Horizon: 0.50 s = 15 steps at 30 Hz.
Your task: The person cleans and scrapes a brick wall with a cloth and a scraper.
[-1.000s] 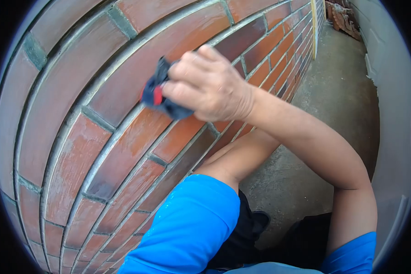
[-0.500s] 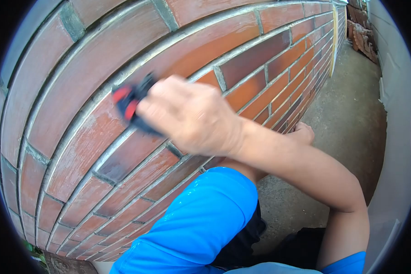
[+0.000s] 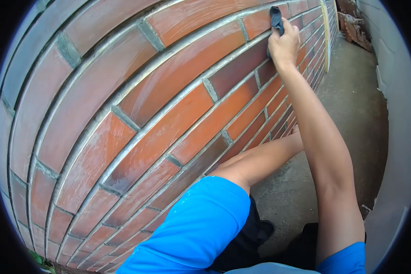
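My right hand (image 3: 285, 45) is closed around a bunched dark cloth (image 3: 276, 20) and holds it against the brick wall (image 3: 169, 109), near the top of the view. My left arm reaches across low beside the wall. Of my left hand (image 3: 297, 131) only a small part shows past my right forearm, close to the lower wall, and its fingers are hidden. Whitish smears and streaks mark the reddish-brown bricks on the near side; other bricks look a cleaner orange. Grey mortar joints run between them.
A concrete walkway (image 3: 351, 86) runs along the wall's foot. On the right, a pale wall (image 3: 397, 82) bounds this narrow passage. A light vertical strip (image 3: 326, 36) stands at the brick wall's far end, with stacked brown pieces (image 3: 354, 32) beyond it.
My right hand has swept the cloth up and to the right, farther along the wall. The cloth's red parts no longer show. My left hand is now mostly covered by my right forearm.
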Available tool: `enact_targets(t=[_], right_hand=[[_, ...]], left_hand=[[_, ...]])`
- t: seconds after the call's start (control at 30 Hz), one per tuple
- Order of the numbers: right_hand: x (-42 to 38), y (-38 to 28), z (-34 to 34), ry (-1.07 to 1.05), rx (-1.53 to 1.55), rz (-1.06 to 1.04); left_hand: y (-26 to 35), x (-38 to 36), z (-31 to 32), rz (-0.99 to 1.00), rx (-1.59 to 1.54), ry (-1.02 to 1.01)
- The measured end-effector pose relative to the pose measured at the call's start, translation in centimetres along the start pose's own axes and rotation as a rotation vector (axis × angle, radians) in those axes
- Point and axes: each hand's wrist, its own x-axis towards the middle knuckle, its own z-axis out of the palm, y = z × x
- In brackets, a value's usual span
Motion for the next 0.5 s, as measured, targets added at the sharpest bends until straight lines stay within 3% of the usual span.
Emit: enact_targets(t=[0.1, 0.2, 0.23, 0.27, 0.33, 0.43, 0.5], right_hand=[[-4.4, -7.0, -0.2, 0.126, 0.201, -0.343], [-12.2, -17.2, -4.2, -0.084, 0.656, -0.809], [-14.9, -19.3, -4.1, -0.083, 0.816, -1.039], [-16.2, -19.8, -3.9, -0.23, 0.827, -1.326], [-14.5, -19.3, -2.9, -0.029, 0.853, -1.197], [-6.2, -13.3, -0.4, 0.138, 0.549, -0.944], [-1.4, -7.4, 1.3, 0.216, 0.389, -0.663]], left_hand=[[-0.3, -0.5, 0.2, -0.014, -0.005, -0.033], [-0.4, -0.4, -0.5, -0.044, 0.041, -0.037], [-0.2, -0.7, -0.8, -0.053, 0.069, -0.042], [-0.2, -0.9, -1.1, -0.027, 0.043, -0.038], [-0.7, -1.0, -0.7, -0.032, 0.001, -0.01], [-2.5, -4.5, -1.7, 0.054, -0.026, -0.033], [-3.4, -3.6, 0.9, 0.206, -0.28, 0.14]])
